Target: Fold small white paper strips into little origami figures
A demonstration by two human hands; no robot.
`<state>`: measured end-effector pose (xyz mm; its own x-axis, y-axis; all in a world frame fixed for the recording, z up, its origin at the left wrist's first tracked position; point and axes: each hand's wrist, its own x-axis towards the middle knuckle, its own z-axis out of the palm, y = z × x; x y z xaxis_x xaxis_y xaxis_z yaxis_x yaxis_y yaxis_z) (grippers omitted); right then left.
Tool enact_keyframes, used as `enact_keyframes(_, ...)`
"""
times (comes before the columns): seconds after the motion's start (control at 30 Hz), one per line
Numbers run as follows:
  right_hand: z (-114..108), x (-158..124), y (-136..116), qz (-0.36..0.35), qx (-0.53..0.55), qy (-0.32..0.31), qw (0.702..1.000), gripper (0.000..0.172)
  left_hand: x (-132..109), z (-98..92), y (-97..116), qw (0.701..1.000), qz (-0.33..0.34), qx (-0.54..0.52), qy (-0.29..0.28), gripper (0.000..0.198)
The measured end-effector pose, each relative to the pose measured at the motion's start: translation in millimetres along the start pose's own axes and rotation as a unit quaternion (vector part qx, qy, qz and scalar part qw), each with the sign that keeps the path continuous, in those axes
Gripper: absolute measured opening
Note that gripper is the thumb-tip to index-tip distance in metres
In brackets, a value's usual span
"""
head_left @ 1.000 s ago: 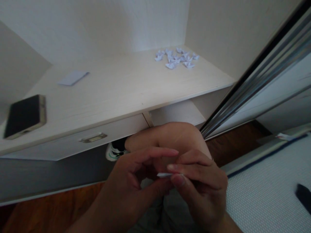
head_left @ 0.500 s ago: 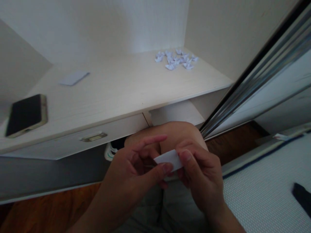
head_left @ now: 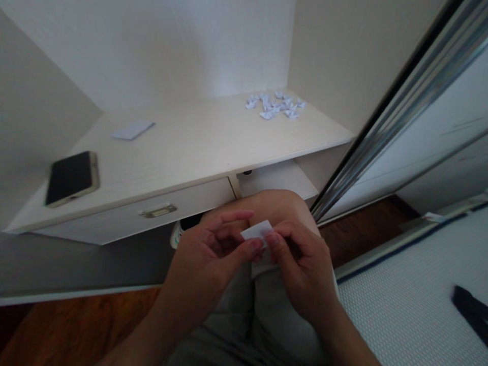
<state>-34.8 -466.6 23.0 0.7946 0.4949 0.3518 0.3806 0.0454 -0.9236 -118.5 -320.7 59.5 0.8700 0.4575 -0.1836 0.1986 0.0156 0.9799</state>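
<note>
Over my raised knee, my left hand [head_left: 208, 254] and my right hand [head_left: 301, 264] both pinch a small white paper slip [head_left: 256, 232] between thumbs and fingertips. The slip stands nearly flat toward me, partly hidden by my fingers. On the pale wooden desk [head_left: 198, 147] a pile of several small folded paper pieces [head_left: 275, 104] lies at the far right corner. One flat paper slip [head_left: 133, 129] lies at the far left of the desk.
A dark phone [head_left: 72, 177] lies on the desk's left edge. A drawer with a metal handle [head_left: 159, 210] is below the desktop. A sliding door frame [head_left: 385, 127] runs diagonally at right. A white mat [head_left: 412, 300] with a dark object [head_left: 470, 310] lies at lower right.
The slip went from edge-on to face-on and rose a little between my fingers. My head tilted, so the desk and phone shifted right and down in view.
</note>
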Motion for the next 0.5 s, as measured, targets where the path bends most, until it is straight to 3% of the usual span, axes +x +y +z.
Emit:
enact_keyframes(0.1, -3, -6, -2, 0.015, -0.021, -0.004, 1.0, 0.024, -6, 1.5, 1, 0.999, 0.022, 0.03, -0.005, 0.038)
enact_keyframes(0.37, -3, -33, -16, -0.013, -0.063, 0.067, 0.996, 0.031, -30, 9.7, 6, 0.996, 0.079, 0.05, 0.005, 0.025)
enact_keyframes(0.5, -10, -42, -25, -0.033, -0.028, 0.018, 0.999, 0.026, -49, 11.4, 11, 0.984, 0.146, 0.092, 0.033, 0.023)
